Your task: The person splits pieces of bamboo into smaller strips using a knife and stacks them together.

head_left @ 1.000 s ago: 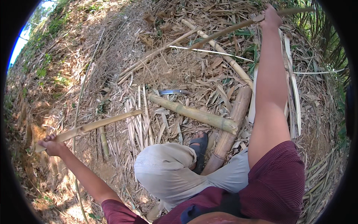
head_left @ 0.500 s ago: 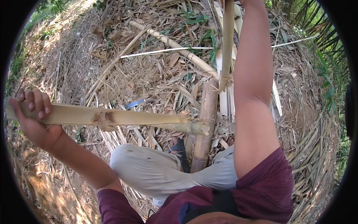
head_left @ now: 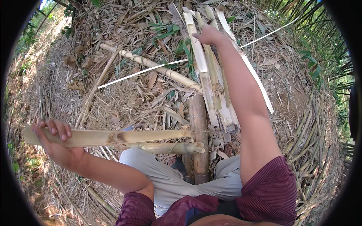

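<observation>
My left hand [head_left: 59, 140] is wrapped round the far-left end of a split bamboo piece [head_left: 158, 135], pale inner face up. A rounder bamboo length [head_left: 169, 148] lies close along its near side; whether they are joined I cannot tell. Their right ends rest at a thick brown bamboo log [head_left: 198, 120] by my feet. My right arm stretches far forward. The right hand [head_left: 209, 35] closes over a narrow bamboo strip [head_left: 212, 60] on a bundle of split bamboo [head_left: 196, 45], its thumb sticking out to the left. Its other fingers are mostly hidden.
A bamboo pole [head_left: 151, 66] lies aslant beyond the log, crossed by a thin white strip [head_left: 139, 74]. Something blue [head_left: 129, 128] shows partly behind the held bamboo. Dry leaves cover the ground. Several thin stalks [head_left: 301, 150] are heaped at the right.
The bamboo strip in my right hand went from raised to lying on the bundle. My left hand and its bamboo shifted slightly right and nearer. The view has turned a little.
</observation>
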The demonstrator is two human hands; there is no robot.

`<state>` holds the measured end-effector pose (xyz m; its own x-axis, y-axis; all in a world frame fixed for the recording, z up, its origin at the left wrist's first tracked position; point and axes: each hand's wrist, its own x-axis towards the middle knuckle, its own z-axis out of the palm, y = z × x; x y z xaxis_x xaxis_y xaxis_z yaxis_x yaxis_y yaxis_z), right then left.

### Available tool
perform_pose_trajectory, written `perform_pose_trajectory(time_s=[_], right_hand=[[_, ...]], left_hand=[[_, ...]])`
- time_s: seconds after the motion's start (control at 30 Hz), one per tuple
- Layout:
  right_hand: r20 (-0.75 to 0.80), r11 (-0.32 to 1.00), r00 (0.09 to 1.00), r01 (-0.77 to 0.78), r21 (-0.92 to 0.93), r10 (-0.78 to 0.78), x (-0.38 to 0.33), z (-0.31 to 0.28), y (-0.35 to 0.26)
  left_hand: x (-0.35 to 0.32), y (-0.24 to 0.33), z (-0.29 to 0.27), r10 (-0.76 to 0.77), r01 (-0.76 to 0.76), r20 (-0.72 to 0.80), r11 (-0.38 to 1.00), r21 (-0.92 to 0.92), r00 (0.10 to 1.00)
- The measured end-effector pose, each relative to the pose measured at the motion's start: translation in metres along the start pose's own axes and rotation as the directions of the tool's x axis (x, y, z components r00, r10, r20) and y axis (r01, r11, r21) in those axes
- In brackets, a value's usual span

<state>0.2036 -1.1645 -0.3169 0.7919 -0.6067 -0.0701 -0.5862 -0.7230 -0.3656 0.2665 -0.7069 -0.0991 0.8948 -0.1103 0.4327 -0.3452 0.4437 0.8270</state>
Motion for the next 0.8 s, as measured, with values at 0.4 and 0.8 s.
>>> perform_pose_trajectory(time_s=[0.4,0.8], right_hand=[[0.293,0.568,0.681,0.218,0.794,-0.671,-0.201,0.042,-0.132],[0.078,0.626,0.993,-0.004,0.78,-0.092,-0.261,0.052,-0.098]], left_hand=[[-0.006,0.06,-0.03,0.266,-0.19,0.299,0.947,-0.258,0.917],[-0.001,-0.029,-0.016,-0.115,0.133,-0.068,0.896,0.424,0.991]])
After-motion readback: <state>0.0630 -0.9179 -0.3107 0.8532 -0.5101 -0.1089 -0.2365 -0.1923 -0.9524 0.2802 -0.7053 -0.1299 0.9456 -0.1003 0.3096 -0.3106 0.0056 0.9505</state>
